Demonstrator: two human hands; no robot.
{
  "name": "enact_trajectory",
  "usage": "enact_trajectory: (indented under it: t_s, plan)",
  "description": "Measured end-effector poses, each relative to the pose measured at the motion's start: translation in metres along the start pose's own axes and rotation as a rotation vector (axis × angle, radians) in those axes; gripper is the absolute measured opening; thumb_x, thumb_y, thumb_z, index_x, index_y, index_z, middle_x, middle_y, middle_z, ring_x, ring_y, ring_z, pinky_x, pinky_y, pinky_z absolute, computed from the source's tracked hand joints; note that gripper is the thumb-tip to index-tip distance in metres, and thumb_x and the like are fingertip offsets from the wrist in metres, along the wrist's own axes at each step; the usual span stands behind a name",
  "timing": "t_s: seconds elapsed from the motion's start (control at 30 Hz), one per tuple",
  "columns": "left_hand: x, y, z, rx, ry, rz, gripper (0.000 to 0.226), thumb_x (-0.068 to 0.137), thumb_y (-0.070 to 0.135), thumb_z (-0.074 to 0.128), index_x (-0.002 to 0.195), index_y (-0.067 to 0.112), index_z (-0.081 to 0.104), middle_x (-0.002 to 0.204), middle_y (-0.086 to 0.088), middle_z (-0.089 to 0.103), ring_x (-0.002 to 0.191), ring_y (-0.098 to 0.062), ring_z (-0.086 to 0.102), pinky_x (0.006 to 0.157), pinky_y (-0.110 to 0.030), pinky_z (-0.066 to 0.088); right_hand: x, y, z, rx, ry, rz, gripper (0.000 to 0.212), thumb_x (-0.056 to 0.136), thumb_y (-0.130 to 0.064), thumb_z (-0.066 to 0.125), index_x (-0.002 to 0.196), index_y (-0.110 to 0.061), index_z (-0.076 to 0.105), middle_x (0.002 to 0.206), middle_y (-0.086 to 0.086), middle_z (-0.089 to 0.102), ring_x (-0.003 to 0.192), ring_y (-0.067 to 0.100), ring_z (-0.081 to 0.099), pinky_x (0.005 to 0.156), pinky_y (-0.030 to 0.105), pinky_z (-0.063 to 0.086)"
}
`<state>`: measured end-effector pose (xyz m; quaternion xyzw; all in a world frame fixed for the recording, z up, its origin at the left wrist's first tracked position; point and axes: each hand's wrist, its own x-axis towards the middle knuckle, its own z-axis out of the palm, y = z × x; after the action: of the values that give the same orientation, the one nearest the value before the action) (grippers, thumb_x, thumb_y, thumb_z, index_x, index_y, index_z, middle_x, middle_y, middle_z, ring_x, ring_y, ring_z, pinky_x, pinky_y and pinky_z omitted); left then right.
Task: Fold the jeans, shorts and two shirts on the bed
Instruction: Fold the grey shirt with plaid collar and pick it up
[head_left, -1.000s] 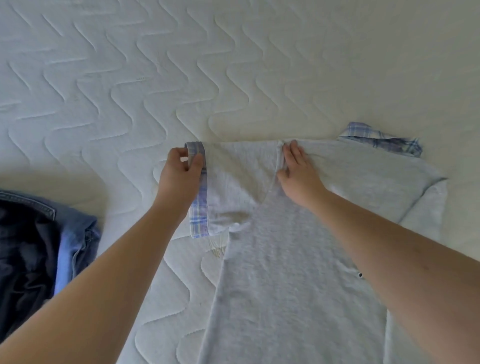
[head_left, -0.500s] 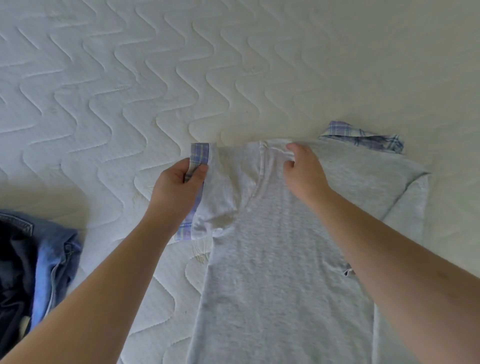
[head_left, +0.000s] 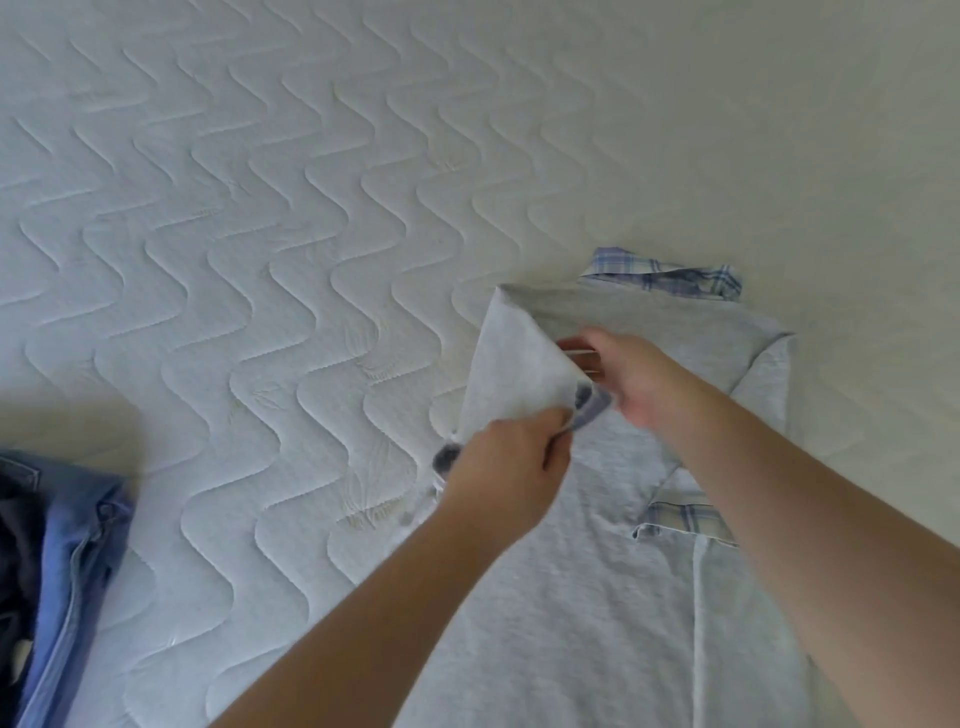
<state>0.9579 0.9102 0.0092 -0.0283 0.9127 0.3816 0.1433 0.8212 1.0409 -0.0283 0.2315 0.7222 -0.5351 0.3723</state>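
Observation:
A light grey shirt (head_left: 597, 597) with blue plaid trim lies on the white quilted bed (head_left: 260, 234), its plaid collar (head_left: 670, 273) at the far edge. My left hand (head_left: 506, 467) grips the left sleeve by its plaid cuff and holds it lifted and folded in over the shirt's body. My right hand (head_left: 628, 379) sits on the shirt just right of that fold, fingers bent at the sleeve's edge; whether it pinches cloth cannot be told. A plaid chest pocket (head_left: 685, 517) shows beside my right forearm.
Blue jeans (head_left: 62, 571) with a dark garment on them lie bunched at the lower left edge of view. The quilted mattress stretches away to the left and far side of the shirt.
My left hand has carried the plaid-cuffed sleeve up and to the right, folding it over the shirt. My right hand slid down from the shoulder edge. The view shifted left.

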Motion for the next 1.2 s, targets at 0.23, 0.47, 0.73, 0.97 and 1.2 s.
enact_trajectory:
  t_s: [0.23,0.47,0.73,0.97,1.2]
  plan:
    - [0.012,-0.004,0.025,-0.199,-0.179,0.034,0.028,0.100,0.018,0.050,0.121,0.028,0.065,0.112,0.011,0.069,0.099,-0.005,0.063,0.090,-0.020,0.047,-0.013,0.037,-0.028,-0.455,-0.056,-0.030,0.045,0.095,-0.051,0.053,0.115,-0.014,0.067,0.105,0.002,0.068,0.098,0.021,0.063,0.092,0.038,0.049]
    - [0.108,-0.040,-0.011,0.196,0.079,-0.097,0.059,0.088,-0.008,0.039,0.136,0.026,0.048,0.122,-0.009,0.048,0.106,-0.025,0.053,0.091,-0.038,0.049,-0.023,0.062,-0.032,-0.939,-0.029,-0.191,0.035,0.085,-0.039,0.072,0.081,-0.009,0.055,0.071,0.001,0.052,0.064,0.018,0.053,0.045,0.023,0.032]
    - [0.210,-0.030,-0.047,0.837,-0.375,0.058,0.041,0.099,0.011,0.051,0.135,0.031,0.051,0.129,-0.009,0.047,0.122,-0.030,0.045,0.094,-0.039,0.040,-0.034,0.076,-0.047,-0.632,-0.017,-0.271,0.037,0.087,-0.043,0.068,0.105,-0.013,0.059,0.094,0.005,0.066,0.079,0.021,0.064,0.063,0.031,0.046]
    - [0.249,-0.022,-0.063,0.942,-0.497,0.183,0.018,0.095,0.027,0.063,0.112,0.021,0.065,0.081,0.016,0.057,0.093,-0.011,0.047,0.078,-0.027,0.033,-0.048,0.093,-0.060,-0.447,-0.072,-0.156,0.024,0.075,-0.033,0.082,0.083,-0.016,0.068,0.070,0.000,0.066,0.058,0.010,0.062,0.054,0.025,0.047]
    - [0.254,-0.033,-0.052,0.875,-0.437,0.137,0.022,0.097,0.038,0.058,0.108,0.020,0.065,0.079,0.013,0.060,0.080,-0.011,0.051,0.065,-0.027,0.031,-0.035,0.080,-0.087,-0.335,-0.043,-0.017,0.016,0.083,-0.025,0.078,0.091,-0.014,0.068,0.081,0.000,0.074,0.059,0.016,0.072,0.057,0.026,0.060]
